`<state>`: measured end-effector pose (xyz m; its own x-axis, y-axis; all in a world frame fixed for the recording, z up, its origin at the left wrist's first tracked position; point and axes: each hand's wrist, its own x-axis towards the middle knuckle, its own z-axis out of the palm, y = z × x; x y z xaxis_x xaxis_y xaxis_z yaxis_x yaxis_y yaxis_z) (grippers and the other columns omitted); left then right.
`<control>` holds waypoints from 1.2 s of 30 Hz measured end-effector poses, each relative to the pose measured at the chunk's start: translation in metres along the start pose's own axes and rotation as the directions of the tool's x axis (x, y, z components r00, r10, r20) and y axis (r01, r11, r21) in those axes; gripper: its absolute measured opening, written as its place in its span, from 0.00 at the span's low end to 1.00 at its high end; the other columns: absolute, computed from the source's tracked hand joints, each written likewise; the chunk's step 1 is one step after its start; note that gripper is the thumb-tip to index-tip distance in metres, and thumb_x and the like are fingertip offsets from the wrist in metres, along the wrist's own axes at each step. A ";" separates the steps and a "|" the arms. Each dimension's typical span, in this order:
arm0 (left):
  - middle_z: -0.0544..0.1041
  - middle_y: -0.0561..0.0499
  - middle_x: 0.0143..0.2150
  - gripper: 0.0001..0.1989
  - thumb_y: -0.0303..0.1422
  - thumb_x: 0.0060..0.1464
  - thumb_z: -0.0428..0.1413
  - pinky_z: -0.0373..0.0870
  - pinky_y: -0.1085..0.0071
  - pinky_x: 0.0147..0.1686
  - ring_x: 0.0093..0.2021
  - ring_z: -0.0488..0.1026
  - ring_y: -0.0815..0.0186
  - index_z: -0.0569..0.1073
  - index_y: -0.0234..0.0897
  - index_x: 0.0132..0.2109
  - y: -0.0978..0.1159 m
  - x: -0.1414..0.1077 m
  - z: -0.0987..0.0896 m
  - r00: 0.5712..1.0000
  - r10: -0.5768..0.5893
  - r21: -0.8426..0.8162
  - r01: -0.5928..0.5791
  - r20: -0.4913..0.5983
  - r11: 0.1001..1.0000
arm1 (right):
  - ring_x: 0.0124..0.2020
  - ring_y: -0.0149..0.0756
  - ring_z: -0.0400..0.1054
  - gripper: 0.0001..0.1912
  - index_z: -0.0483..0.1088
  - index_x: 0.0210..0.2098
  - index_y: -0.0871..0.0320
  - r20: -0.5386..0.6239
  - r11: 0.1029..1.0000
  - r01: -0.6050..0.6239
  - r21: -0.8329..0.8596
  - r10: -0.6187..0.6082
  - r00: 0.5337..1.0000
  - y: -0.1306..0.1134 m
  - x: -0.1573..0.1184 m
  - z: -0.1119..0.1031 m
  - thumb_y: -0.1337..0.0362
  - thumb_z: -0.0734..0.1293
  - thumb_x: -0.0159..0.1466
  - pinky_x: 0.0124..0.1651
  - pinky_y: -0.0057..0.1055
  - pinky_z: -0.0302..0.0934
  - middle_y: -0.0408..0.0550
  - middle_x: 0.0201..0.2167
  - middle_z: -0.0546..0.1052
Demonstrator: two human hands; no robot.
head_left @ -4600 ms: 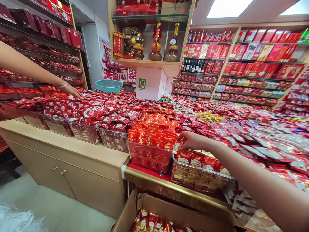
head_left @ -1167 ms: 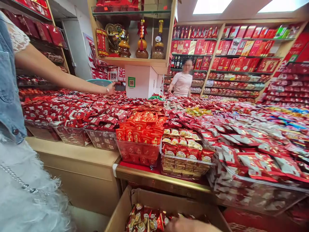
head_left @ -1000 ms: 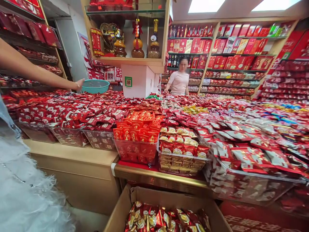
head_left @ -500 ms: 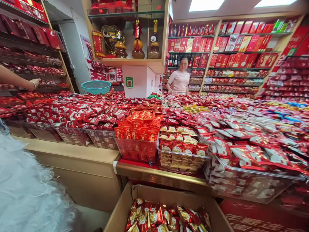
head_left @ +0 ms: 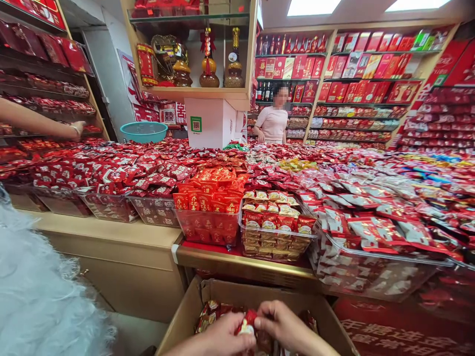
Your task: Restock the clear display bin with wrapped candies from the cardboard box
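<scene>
The step in hand looks like gathering or arranging: the left hand (head_left: 227,332) and right hand (head_left: 284,325) meet over the open cardboard box (head_left: 233,290), pinching a red packet (head_left: 248,322) between them, with other wrapped packets (head_left: 206,316) lying inside. The next move seems to call for an even grip, so the packet does not slip

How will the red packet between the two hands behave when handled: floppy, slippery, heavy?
The red packet is probably light, looking small between the left hand and right hand. Its wrapper looks like thin film, so it may crinkle and flex. It could be slippery, given the shine on similar packets in the cardboard box.
</scene>
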<state>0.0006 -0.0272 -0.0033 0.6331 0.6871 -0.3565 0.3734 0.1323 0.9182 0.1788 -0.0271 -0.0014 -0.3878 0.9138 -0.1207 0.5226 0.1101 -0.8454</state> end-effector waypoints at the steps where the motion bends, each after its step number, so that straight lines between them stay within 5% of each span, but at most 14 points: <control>1: 0.73 0.54 0.30 0.15 0.41 0.45 0.52 0.61 0.76 0.22 0.26 0.69 0.69 0.67 0.35 0.37 0.009 0.001 -0.002 1.000 0.014 -0.079 -0.013 0.009 0.997 | 0.22 0.28 0.59 0.15 0.67 0.21 0.61 -0.031 0.999 0.028 0.047 -0.027 0.999 -0.006 0.000 -0.006 0.55 0.60 0.53 0.25 0.23 0.51 0.41 0.17 0.67; 8: 0.74 0.47 0.31 0.19 0.43 0.47 0.50 0.57 0.79 0.19 0.23 0.71 0.70 0.66 0.32 0.40 0.059 0.006 -0.004 0.977 0.212 -0.347 -0.197 0.006 0.917 | 0.17 0.22 0.48 0.17 0.60 0.22 0.61 -0.173 0.840 0.076 0.537 0.021 0.985 -0.030 -0.001 -0.031 0.51 0.59 0.54 0.21 0.22 0.44 0.37 0.15 0.59; 13: 0.74 0.47 0.29 0.19 0.44 0.50 0.47 0.54 0.80 0.18 0.21 0.69 0.72 0.66 0.31 0.40 0.048 0.014 0.014 0.987 0.140 -0.556 -0.159 -0.077 0.816 | 0.16 0.22 0.48 0.17 0.63 0.23 0.61 -0.227 0.817 0.067 0.573 0.080 0.971 -0.023 -0.005 -0.027 0.51 0.61 0.52 0.19 0.23 0.44 0.36 0.14 0.59; 19: 0.71 0.49 0.34 0.18 0.43 0.52 0.45 0.58 0.78 0.23 0.24 0.67 0.75 0.67 0.34 0.41 0.044 0.014 0.015 0.995 0.092 -0.789 -0.082 -0.032 0.610 | 0.17 0.24 0.54 0.17 0.67 0.31 0.61 -0.253 0.790 0.044 0.611 0.142 0.957 -0.020 -0.007 -0.026 0.52 0.63 0.51 0.20 0.24 0.49 0.39 0.16 0.65; 23: 0.70 0.50 0.34 0.13 0.35 0.51 0.49 0.57 0.78 0.24 0.27 0.68 0.75 0.64 0.36 0.45 0.045 0.011 0.013 0.987 0.130 -0.781 -0.151 -0.089 0.607 | 0.23 0.27 0.60 0.21 0.63 0.40 0.56 -0.262 0.733 0.096 0.674 0.116 0.958 -0.021 -0.006 -0.019 0.55 0.66 0.49 0.23 0.24 0.54 0.41 0.24 0.68; 26: 0.71 0.49 0.34 0.13 0.37 0.53 0.46 0.57 0.78 0.25 0.27 0.70 0.72 0.63 0.37 0.44 0.044 0.010 0.015 0.985 0.161 -0.761 -0.150 -0.061 0.631 | 0.22 0.27 0.60 0.17 0.63 0.36 0.56 -0.235 0.722 0.082 0.687 0.113 0.965 -0.020 -0.005 -0.011 0.55 0.65 0.50 0.21 0.23 0.53 0.39 0.23 0.66; 28: 0.71 0.48 0.36 0.16 0.41 0.54 0.42 0.57 0.76 0.25 0.28 0.71 0.70 0.60 0.39 0.47 0.041 0.009 0.014 0.981 0.189 -0.747 -0.152 -0.035 0.647 | 0.20 0.27 0.59 0.13 0.63 0.31 0.58 -0.244 0.774 0.082 0.628 0.096 0.965 -0.023 -0.007 -0.013 0.54 0.63 0.52 0.22 0.24 0.54 0.40 0.21 0.66; 31: 0.71 0.46 0.39 0.22 0.47 0.54 0.36 0.58 0.75 0.25 0.29 0.72 0.68 0.59 0.39 0.49 0.035 0.010 0.009 0.981 0.187 -0.732 -0.168 -0.056 0.660 | 0.27 0.33 0.63 0.11 0.65 0.28 0.58 -0.419 0.924 0.202 0.326 -0.051 0.906 -0.047 -0.017 -0.037 0.55 0.61 0.54 0.30 0.29 0.59 0.46 0.26 0.70; 34: 0.71 0.46 0.37 0.22 0.47 0.52 0.40 0.57 0.77 0.23 0.28 0.70 0.70 0.63 0.35 0.43 0.027 0.014 0.005 0.986 0.116 -0.660 -0.165 -0.118 0.733 | 0.33 0.37 0.64 0.09 0.67 0.32 0.55 -0.587 0.957 0.280 -0.072 -0.268 0.764 -0.094 -0.026 -0.092 0.58 0.60 0.55 0.36 0.31 0.59 0.48 0.31 0.72; 36: 0.72 0.47 0.34 0.21 0.47 0.50 0.43 0.56 0.78 0.22 0.28 0.70 0.71 0.65 0.33 0.40 0.024 0.017 0.005 0.987 0.099 -0.577 -0.153 -0.124 0.802 | 0.29 0.35 0.65 0.10 0.66 0.34 0.56 -0.680 0.936 0.213 -0.279 -0.349 0.645 -0.127 -0.022 -0.138 0.58 0.61 0.54 0.32 0.30 0.59 0.47 0.28 0.72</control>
<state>0.0233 -0.0158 0.0114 0.5775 0.7803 -0.2400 -0.1884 0.4134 0.8908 0.2257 -0.0069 0.1809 0.0833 0.8169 0.5707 0.6186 0.4066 -0.6723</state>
